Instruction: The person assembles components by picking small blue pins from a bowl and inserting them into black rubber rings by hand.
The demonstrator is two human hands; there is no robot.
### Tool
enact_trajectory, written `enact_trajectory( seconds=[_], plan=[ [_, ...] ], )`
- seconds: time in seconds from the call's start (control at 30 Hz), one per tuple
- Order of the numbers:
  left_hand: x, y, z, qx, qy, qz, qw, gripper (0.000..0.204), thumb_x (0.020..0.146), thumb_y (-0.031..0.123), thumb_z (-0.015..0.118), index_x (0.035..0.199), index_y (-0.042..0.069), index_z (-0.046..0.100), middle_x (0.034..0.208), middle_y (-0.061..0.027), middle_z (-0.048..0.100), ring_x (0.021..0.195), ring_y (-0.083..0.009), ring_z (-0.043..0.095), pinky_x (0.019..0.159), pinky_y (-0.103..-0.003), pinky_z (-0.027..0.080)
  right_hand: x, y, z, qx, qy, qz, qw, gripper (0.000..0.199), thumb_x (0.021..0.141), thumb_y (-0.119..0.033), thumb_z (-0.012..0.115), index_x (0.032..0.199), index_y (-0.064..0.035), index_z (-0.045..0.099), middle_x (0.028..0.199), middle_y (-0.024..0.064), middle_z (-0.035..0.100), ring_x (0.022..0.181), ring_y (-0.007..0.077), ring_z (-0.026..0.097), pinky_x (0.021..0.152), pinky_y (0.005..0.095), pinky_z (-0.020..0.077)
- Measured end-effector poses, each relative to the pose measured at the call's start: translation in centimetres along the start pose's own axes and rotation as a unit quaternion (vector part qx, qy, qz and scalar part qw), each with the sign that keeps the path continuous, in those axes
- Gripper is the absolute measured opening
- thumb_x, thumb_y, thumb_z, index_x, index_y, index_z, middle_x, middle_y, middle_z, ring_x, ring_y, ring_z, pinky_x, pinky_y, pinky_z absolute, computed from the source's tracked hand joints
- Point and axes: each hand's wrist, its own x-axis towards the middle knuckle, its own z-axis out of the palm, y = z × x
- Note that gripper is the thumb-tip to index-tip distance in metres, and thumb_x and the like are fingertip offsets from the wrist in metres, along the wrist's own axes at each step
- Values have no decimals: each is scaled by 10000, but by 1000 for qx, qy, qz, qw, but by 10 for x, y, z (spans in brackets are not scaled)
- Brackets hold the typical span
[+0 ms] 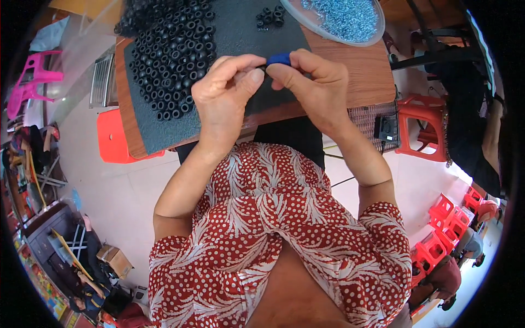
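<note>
Both hands meet over the dark mat (229, 33) on the table. My left hand (224, 90) is closed in a pinch, thumb against forefinger, on a small dark part mostly hidden by the fingertips. Beside it, my right hand (314, 82) grips a small deep-blue object (279, 58) between thumb and fingers; its kind cannot be made out. The fingertips of the two hands almost touch around these pieces. To the left of my left hand spreads a heap of black ring-shaped parts (172, 65). A few similar black parts (270, 18) lie apart, beyond my hands.
A clear round tub (377, 35) of tiny light-blue pieces (344, 19) stands at the table's far right. Red plastic stools (421, 128) flank the wooden table (361, 76). A pink chair (35, 79) is at far left. Other people sit at lower right.
</note>
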Motion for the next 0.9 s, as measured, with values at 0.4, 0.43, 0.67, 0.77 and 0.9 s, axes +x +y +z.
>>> enact_trajectory(
  seconds=[0.4,0.43,0.67,0.77,0.9],
  plan=[
    [-10,0,2,-232,40,-117,965,216,791,-7,631,1005,-35,627,854,-59,611,686,-94,549,638,-221,479,11,9,0,30,-10,78,996,132,743,-69,665,668,17,600,598,55,590,585,125,556,511,298,419],
    [-11,0,1,-216,36,-114,969,236,796,23,641,1020,-46,614,888,-87,623,677,-123,561,640,-233,473,22,18,-4,-140,10,-55,989,145,726,-74,665,644,7,576,606,79,577,609,187,556,528,344,419],
    [-14,-1,-3,-230,32,-136,963,208,779,-33,633,986,-22,643,809,-40,612,647,-80,548,560,-200,464,64,56,2,-439,40,-276,854,138,696,-95,671,646,-39,555,680,106,563,693,294,550,586,403,437],
    [-15,-4,-7,-229,35,-141,962,206,777,-39,629,982,-24,642,814,-48,616,650,-86,558,562,-202,470,71,59,9,-466,8,-295,834,74,634,-56,642,614,-22,579,681,137,576,684,304,551,579,411,450],
    [-14,-3,-7,-246,30,-141,958,213,788,-29,621,999,-51,620,875,-99,632,654,-120,569,631,-234,497,76,56,5,-482,-36,-313,817,43,627,-48,626,626,-23,591,671,141,581,683,302,557,582,405,456]
  ],
)
